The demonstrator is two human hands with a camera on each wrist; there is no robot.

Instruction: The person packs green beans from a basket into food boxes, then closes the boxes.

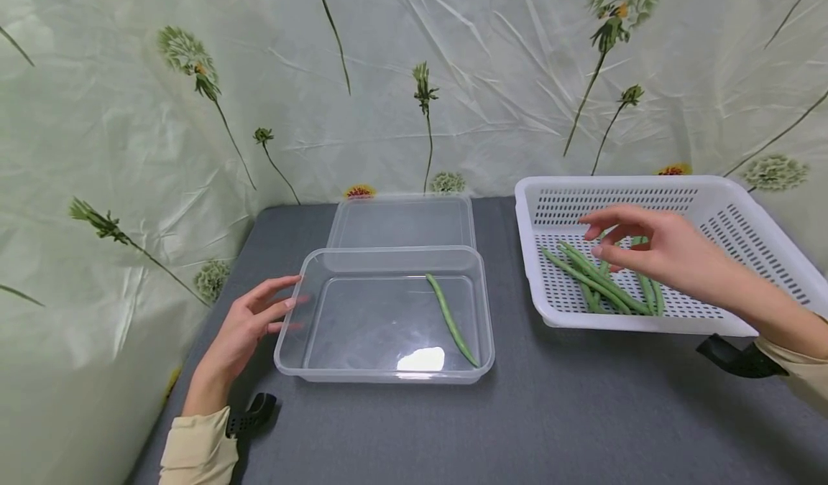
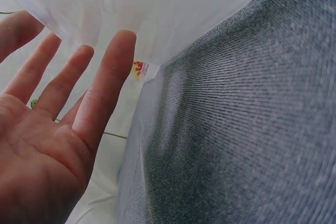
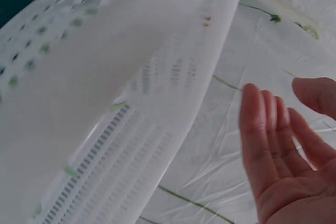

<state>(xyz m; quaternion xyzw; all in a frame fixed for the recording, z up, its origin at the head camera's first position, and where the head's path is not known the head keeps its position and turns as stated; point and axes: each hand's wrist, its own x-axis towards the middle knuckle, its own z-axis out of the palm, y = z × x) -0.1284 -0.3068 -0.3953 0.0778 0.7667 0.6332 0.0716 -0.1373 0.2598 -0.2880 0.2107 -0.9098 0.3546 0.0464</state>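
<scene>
My left hand [image 1: 249, 323] touches the left wall of a clear plastic container [image 1: 382, 379] with extended fingers. In the left wrist view, the fingers [image 2: 100, 98] lie against the container's translucent side [image 2: 173, 9]. One green bean [image 1: 449, 320] lies inside it, toward the right. Over a white perforated basket [image 1: 647, 321] hovers my right hand [image 1: 666, 248], fingers loosely bent, nothing held. Several green beans [image 1: 591, 284] lie on the basket floor, some partly hidden under the hand. The right wrist view shows the hand [image 3: 289, 150] beside the basket's wall [image 3: 178, 93], relaxed.
Behind the container a clear flat lid [image 1: 404, 223] lies on the dark grey cloth [image 1: 517, 427]. A pale sheet with dandelion prints [image 1: 388, 111] hangs along the back and left. The basket stands at the right, near the back edge.
</scene>
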